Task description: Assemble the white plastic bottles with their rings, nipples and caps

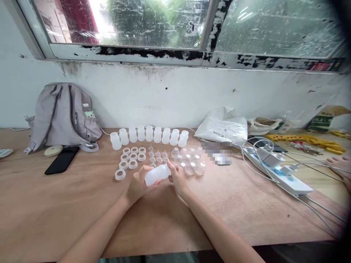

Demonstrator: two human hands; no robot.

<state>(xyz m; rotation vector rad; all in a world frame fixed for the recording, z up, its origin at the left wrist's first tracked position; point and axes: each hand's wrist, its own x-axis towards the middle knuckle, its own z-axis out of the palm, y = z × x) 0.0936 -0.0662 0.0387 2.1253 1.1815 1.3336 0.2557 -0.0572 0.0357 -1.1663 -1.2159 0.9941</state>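
My left hand (138, 183) grips a white translucent plastic bottle (156, 174) lying sideways above the wooden table (55, 208). My right hand (177, 178) pinches the bottle's neck end, fingers closed around it. Just beyond my hands lie several white screw rings (131, 157), small clear teats (157, 155) and clear dome caps (190, 162). A row of several upright white bottles (149, 136) stands behind them near the wall.
A grey backpack (63, 115) leans on the wall at the left, with a black phone (61, 160) and a round pad (53, 150) before it. A white plastic bag (223, 128), a power strip (279, 171) with cables and yellow parts (307, 140) fill the right.
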